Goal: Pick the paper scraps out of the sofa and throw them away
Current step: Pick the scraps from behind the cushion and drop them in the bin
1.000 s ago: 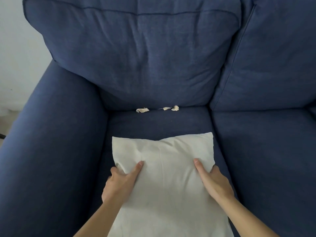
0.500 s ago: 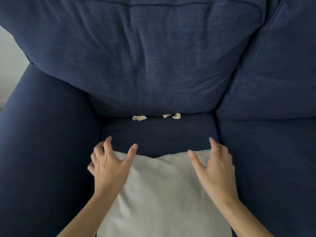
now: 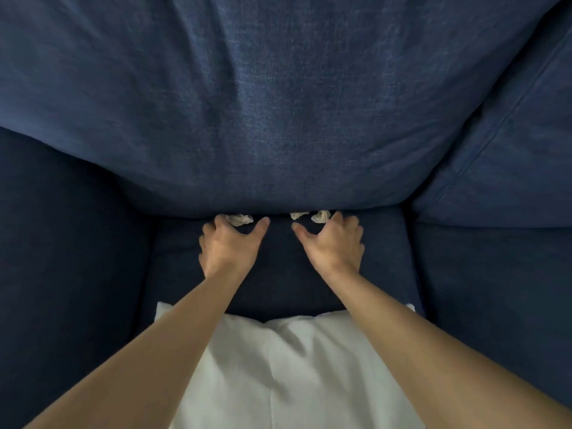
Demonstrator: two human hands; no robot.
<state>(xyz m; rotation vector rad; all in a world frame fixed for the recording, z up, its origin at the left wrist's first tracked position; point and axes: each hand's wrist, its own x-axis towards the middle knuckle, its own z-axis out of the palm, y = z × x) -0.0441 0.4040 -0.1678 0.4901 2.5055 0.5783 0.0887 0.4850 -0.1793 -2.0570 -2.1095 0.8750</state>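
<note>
Dark blue fabric sofa fills the view; big back cushion up top, armrest at left, seat cushion in the middle, 2nd back cushion at right. White pillow lies on the seat front, under both forearms. Left hand is at the crease w/ fingers spread and curled, thumb out, closing on nothing; fingertips are touching or just beside the left paper scrap. Two more scraps, middle scrap and right scrap, are tucked in the same crease btwn seat and back. Right hand is likewise open, fingertip just beside the right scrap, holding nothing. Vs 0.5 s ago: both hands have left the pillow and reached fwd to the crease; camera has leaned in closer, wall no longer in view.
</note>
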